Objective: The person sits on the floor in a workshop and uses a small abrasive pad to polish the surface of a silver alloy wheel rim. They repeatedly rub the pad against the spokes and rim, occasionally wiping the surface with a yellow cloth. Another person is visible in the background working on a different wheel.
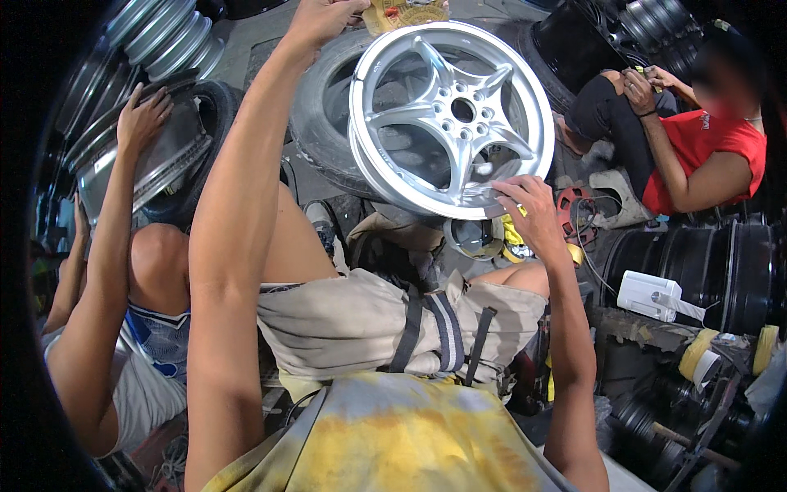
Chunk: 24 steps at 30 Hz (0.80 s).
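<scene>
A silver wheel rim (461,70) with several spokes lies tilted face up in front of me, over a grey tire (324,135). My right hand (531,211) is at the rim's lower right edge, its fingers bent together near a spoke's end. A pale, shiny patch shows by those fingertips; I cannot make out whether it is a held piece or the rim's surface. At the top edge of the view my left hand (328,20) is closed, its fingertips beside a yellow-brown printed packet (406,15). What they pinch is too small to tell.
To the left, another person's hand (143,119) rests on a rim (160,168). A person in a red top (705,160) sits at the right. Stacked black rims (689,271), a white plastic container (649,295) and yellow tape rolls (698,354) stand nearby. Silver rims (164,37) are stacked far left.
</scene>
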Motion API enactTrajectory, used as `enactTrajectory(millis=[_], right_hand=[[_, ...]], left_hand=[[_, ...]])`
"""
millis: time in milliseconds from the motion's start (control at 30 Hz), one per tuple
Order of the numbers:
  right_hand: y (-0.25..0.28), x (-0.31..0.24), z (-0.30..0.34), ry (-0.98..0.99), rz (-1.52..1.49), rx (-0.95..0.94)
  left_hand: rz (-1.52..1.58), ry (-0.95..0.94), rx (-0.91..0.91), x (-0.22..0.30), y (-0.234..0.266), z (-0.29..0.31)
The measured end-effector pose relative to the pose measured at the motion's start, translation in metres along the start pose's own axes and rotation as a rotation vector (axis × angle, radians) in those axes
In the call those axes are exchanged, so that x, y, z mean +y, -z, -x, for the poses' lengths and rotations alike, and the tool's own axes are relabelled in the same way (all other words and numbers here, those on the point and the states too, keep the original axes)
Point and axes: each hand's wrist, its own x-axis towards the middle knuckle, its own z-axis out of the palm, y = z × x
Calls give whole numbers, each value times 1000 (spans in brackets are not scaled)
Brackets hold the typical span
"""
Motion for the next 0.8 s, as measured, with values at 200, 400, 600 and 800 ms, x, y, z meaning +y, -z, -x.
enactTrajectory(millis=[200,400,600,800], right_hand=[[18,4,10,-91,43,85],[25,6,16,-134,17,144],[21,0,18,-127,9,129],[22,-18,0,-77,120,74]], left_hand=[[69,-13,19,4,-9,1],[117,-15,48,-2,-10,-4],[116,-59,26,-9,-9,-8],[115,-71,48,-10,-17,-11]])
